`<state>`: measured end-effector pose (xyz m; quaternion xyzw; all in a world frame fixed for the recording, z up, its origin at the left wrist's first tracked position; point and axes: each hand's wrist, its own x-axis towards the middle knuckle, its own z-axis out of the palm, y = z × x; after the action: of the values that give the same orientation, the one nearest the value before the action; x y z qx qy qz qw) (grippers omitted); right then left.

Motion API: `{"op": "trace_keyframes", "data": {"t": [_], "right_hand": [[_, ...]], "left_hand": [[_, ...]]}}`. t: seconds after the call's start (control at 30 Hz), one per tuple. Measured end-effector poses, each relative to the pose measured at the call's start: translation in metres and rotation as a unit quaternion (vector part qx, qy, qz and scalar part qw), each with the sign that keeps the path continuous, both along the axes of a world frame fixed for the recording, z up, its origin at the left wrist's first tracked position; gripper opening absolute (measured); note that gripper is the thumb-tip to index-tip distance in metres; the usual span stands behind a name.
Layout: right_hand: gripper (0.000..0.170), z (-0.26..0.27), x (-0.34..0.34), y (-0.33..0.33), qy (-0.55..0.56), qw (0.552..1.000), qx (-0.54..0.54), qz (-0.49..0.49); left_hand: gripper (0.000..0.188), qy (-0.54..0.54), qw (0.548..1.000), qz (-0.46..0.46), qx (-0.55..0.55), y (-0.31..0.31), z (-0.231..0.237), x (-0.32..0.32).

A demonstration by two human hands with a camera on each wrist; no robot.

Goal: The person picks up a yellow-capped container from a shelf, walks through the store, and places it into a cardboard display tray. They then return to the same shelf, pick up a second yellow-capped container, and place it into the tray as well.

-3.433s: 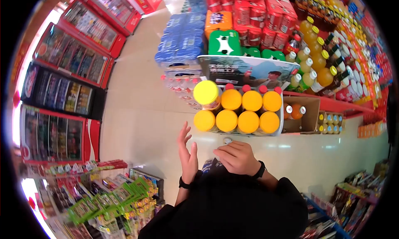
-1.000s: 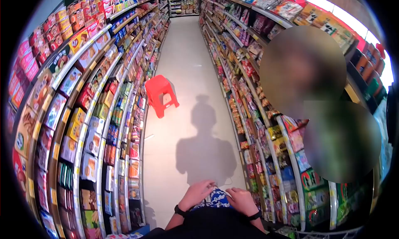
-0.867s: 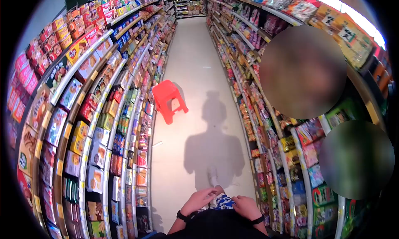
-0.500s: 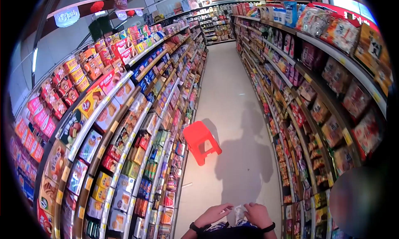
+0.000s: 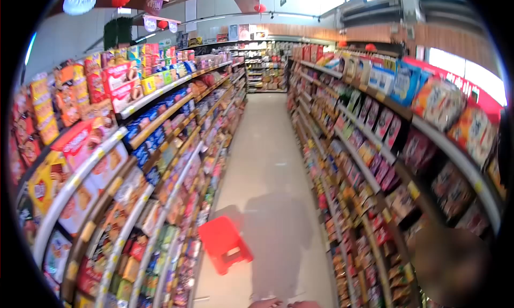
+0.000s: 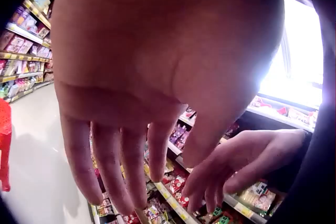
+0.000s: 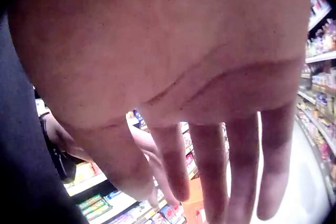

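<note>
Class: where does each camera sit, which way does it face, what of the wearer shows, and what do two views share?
Head: on the head, facing forward down a pale-floored shop aisle; left hand and right hand barely show at the bottom edge.
Left wrist: on that wrist, facing along the left hand's fingers; the right hand also shows.
Right wrist: on that wrist, facing along the right hand; the left hand shows behind.
Head and left wrist share the red plastic stool.
</note>
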<state>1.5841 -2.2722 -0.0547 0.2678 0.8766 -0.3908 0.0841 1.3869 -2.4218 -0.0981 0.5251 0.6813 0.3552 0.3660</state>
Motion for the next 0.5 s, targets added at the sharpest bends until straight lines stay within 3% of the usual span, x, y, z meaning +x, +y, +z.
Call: {"op": "trace_keyframes", "data": {"t": [0.07, 0.13, 0.17, 0.23, 0.33, 0.5], "right_hand": [[0.037, -0.013, -0.040, 0.028, 0.005, 1.000, -0.020, -0.016], [0.041, -0.024, -0.071, 0.058, 0.097, 0.985, 0.106, 0.092], [0.045, -0.051, -0.085, 0.082, 0.077, 0.982, 0.126, 0.121], [0.038, -0.015, -0.110, 0.110, 0.050, 0.991, 0.095, 0.084], [0.035, -0.060, -0.145, 0.163, 0.046, 0.992, -0.094, -0.075], [0.035, -0.089, -0.211, 0.277, 0.067, 0.997, 0.041, 0.008]], "left_hand": [[0.035, -0.077, 0.986, 0.083, -0.125, 0.043, 0.066, -0.036], [0.038, -0.043, 0.996, 0.062, -0.047, 0.080, 0.025, -0.080], [0.037, -0.036, 0.998, 0.051, 0.007, 0.102, -0.031, -0.102], [0.035, -0.011, 0.999, 0.042, 0.013, 0.135, -0.005, -0.135], [0.034, -0.034, 0.999, -0.004, 0.016, 0.199, 0.002, -0.183], [0.042, -0.001, 0.993, -0.100, -0.054, 0.312, -0.010, -0.253]]}}
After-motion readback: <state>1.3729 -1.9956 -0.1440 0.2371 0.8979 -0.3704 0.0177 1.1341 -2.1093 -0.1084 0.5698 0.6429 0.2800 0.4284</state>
